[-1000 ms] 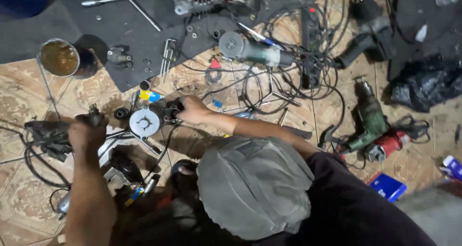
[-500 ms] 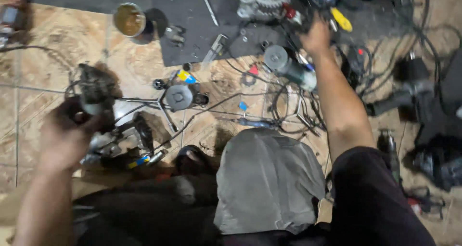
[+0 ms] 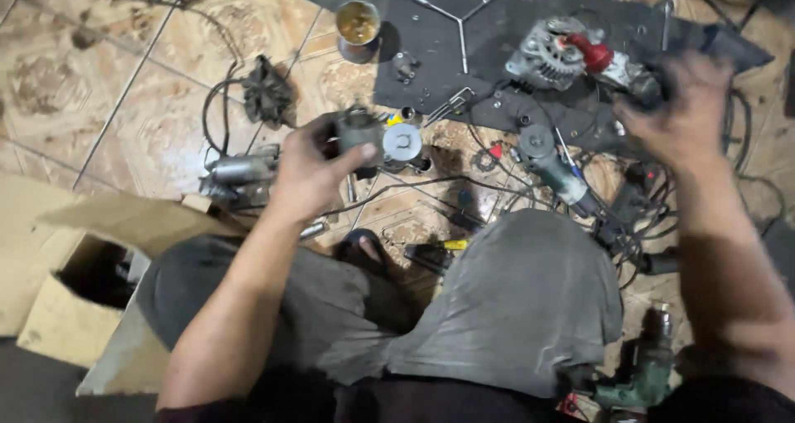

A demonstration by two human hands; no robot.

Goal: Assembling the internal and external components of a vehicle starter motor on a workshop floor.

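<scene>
My left hand (image 3: 308, 173) grips a grey metal motor housing (image 3: 358, 132) with a round silver end cap (image 3: 403, 142), held just above the tiled floor. My right hand (image 3: 686, 112) is blurred and stretched out over the black mat (image 3: 497, 1). Its fingers curl around a dark tool (image 3: 648, 89) beside a silver alternator (image 3: 546, 55) and a red part (image 3: 593, 53). My knees in grey trousers (image 3: 530, 299) fill the foreground.
A tin can (image 3: 358, 21) and a Y-shaped wrench (image 3: 460, 13) lie at the back. An angle grinder (image 3: 553, 165), tangled cables (image 3: 638, 216), a yellow-handled screwdriver (image 3: 439, 253) and a green drill (image 3: 642, 373) surround me. A cardboard box (image 3: 66, 324) stands at left.
My left hand has swung in from the left and now holds the motor housing near the middle. My right hand has come down and to the right across the mat. The view shifted left.
</scene>
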